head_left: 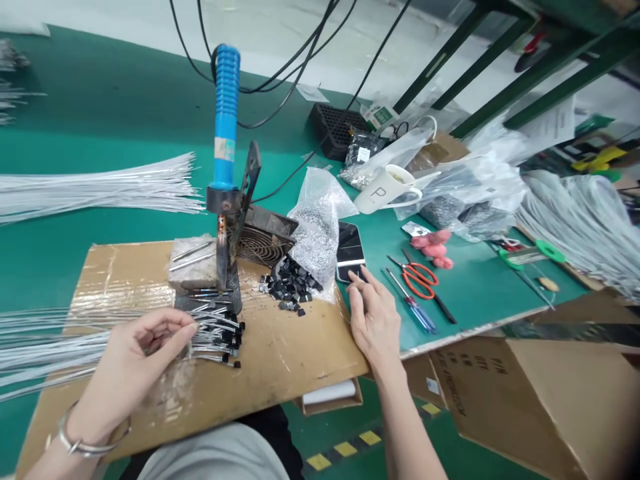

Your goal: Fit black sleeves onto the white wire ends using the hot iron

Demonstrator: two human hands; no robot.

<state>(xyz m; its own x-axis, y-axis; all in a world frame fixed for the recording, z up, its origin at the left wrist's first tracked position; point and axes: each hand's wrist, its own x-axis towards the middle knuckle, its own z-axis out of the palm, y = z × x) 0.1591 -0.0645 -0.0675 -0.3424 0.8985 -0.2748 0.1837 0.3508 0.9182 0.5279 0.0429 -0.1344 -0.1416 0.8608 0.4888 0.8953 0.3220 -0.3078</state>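
Observation:
My left hand (143, 347) is over a bunch of thin grey wires (213, 340) with black ends, which lie on the cardboard sheet. Thumb and fingertips press together in a pinch; whatever may be between them is too small to make out. My right hand (373, 313) rests at the right edge of the cardboard, fingers stretched, with fingertips at the lower end of a dark-screened phone (350, 247). Between the hands lies a pile of small black caps (293, 283), partly spilling from a clear plastic bag (320, 227).
A blue-handled soldering iron (227, 120) stands upright in a stand behind the wires, beside a small fan (265, 240). To the right are a white mug (385, 190), orange-handled scissors (420, 277) and a screwdriver (420, 313). A long wire bundle (100, 183) lies at left.

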